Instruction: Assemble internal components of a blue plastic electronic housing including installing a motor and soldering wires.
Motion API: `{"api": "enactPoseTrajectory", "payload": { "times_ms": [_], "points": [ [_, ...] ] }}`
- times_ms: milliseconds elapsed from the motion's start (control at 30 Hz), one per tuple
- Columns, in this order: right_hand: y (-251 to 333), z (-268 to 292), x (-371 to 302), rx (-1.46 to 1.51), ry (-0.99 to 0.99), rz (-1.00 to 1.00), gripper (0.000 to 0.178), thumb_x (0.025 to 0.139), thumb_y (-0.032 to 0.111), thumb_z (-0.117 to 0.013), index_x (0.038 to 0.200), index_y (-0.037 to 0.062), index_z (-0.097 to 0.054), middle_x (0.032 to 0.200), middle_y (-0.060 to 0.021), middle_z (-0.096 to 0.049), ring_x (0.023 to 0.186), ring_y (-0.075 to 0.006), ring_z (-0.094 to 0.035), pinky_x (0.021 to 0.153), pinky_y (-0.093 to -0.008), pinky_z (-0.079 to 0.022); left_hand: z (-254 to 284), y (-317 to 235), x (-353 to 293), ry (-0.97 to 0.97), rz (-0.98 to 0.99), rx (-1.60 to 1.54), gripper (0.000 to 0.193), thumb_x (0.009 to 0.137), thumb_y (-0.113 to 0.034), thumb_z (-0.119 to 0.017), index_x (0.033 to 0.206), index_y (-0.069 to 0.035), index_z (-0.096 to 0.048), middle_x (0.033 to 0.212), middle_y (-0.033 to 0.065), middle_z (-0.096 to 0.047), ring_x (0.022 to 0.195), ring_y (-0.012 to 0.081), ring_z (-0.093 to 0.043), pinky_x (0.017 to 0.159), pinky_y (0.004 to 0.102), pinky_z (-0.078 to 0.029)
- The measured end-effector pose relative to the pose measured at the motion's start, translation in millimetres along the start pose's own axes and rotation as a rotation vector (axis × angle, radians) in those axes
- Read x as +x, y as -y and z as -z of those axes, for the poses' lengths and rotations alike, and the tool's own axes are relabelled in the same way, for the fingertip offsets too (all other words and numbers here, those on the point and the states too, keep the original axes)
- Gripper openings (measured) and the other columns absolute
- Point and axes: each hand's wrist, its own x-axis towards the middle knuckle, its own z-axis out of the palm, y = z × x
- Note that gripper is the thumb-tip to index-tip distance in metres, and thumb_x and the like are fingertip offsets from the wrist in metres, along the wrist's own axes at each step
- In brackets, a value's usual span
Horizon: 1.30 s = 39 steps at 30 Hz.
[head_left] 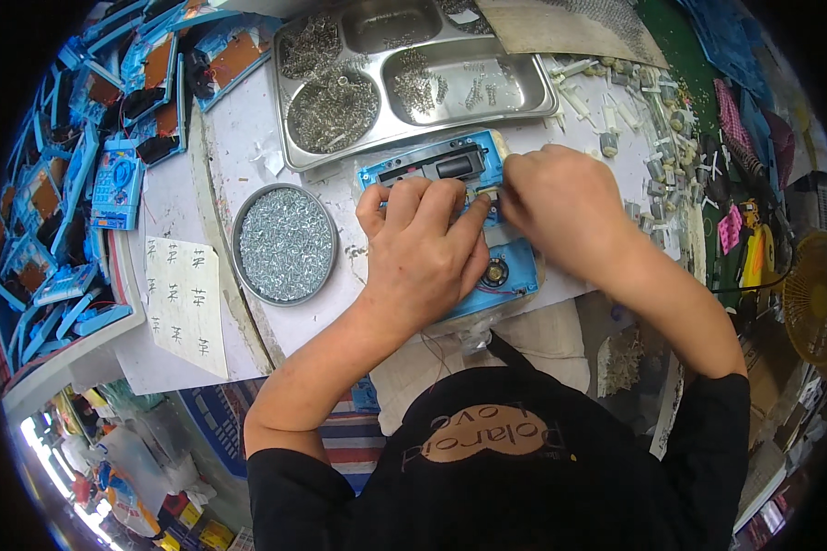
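Observation:
A blue plastic casing (521,264) with a black part in its upper half and a round speaker-like disc (495,273) in its lower half lies in front of me. My left hand (420,241) rests across its middle, fingers bent and gripping it. Beside the left index fingertip sits a small pale part (489,194). At the casing's right edge my right hand (560,195) is closed, thumb and fingers pinched together. Whatever is between those fingertips is hidden.
Behind the casing stands a compartmented metal tray (549,103) of springs. Left is a round dish (238,241) of small screws (287,243), beside a marked paper sheet (186,303). Blue casings (117,188) pile up far left. Small motor-like parts (608,142) with white pieces lie right.

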Motion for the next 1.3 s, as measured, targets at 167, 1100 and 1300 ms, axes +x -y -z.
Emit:
{"api": "enactPoseTrajectory", "payload": {
  "times_ms": [167, 1100, 1300],
  "points": [
    [-32, 5, 10, 0.824, 0.38, -0.395, 0.018, 0.086, 0.014, -0.077, 0.08, -0.0006, -0.069, 0.069, -0.0039, -0.067, 0.059, -0.0093, -0.054, 0.056, -0.0293, -0.045, 0, -2, 2, -0.002, 0.021, -0.049, 0.032, 0.073, -0.017, -0.076, 0.104, -0.013, -0.076, 0.103, 0.0025, -0.059, 0.1, 0.0237, -0.054, 0.091, 0.0454, -0.031],
    [-295, 77, 93, -0.069, -0.302, -0.811, 0.029, 0.088, 0.026, -0.068, 0.109, 0.0083, -0.077, 0.117, -0.0163, -0.073, 0.11, -0.0401, -0.067, 0.092, -0.0454, -0.054, 7, 11, 70, 0.085, -0.168, -0.042, 0.024, 0.068, -0.01, -0.081, 0.089, -0.01, -0.069, 0.103, 0.0096, -0.06, 0.096, 0.0288, -0.057, 0.09, 0.0463, -0.038],
    [-445, 80, 89, -0.523, 0.07, -1.342, 0.05, 0.102, 0.033, -0.051, 0.149, 0.0185, -0.054, 0.163, -0.0122, -0.037, 0.149, -0.0436, -0.029, 0.114, -0.0605, -0.036, 9, 15, 64, 0.107, -0.145, -0.084, 0.026, 0.067, -0.009, -0.081, 0.09, -0.01, -0.068, 0.102, 0.0095, -0.06, 0.093, 0.0287, -0.057, 0.086, 0.0457, -0.039]
  ]
}}
